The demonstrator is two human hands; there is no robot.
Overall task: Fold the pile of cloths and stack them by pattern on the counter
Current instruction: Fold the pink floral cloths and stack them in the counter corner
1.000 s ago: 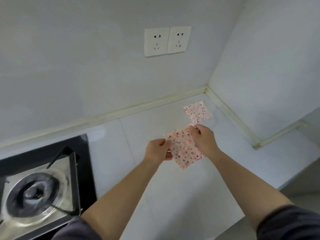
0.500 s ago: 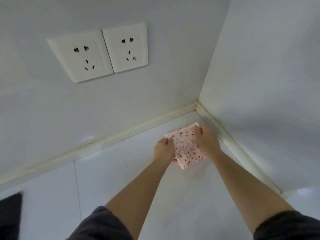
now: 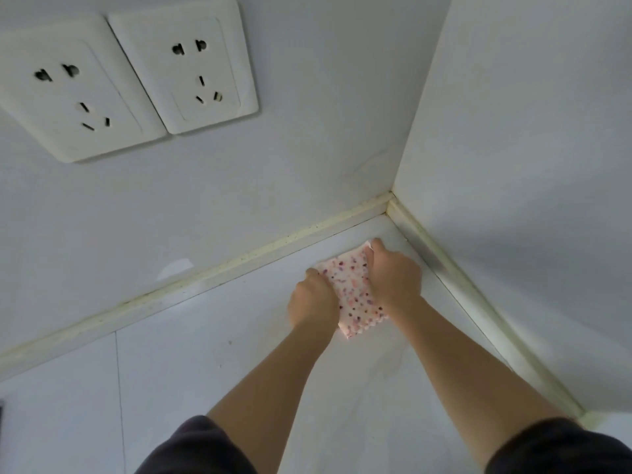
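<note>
A folded pink cloth with dark and red speckles [image 3: 354, 295] lies on the white counter [image 3: 212, 354] near the back right corner. My left hand [image 3: 313, 299] holds its left edge with curled fingers. My right hand [image 3: 393, 275] grips its right edge and far corner. The cloth that lay in this corner earlier is hidden under the held one and my hands.
Two white wall sockets [image 3: 126, 77] sit on the back wall at upper left. A cream sealing strip [image 3: 239, 261] runs along the wall base and meets the right wall [image 3: 530, 165] at the corner. A dark hob edge [image 3: 1, 415] shows at far left.
Both hands carried the folded speckled cloth away from me into the corner and lowered it onto the cloth lying there. The view moved forward, leaving the hob almost out of frame.
</note>
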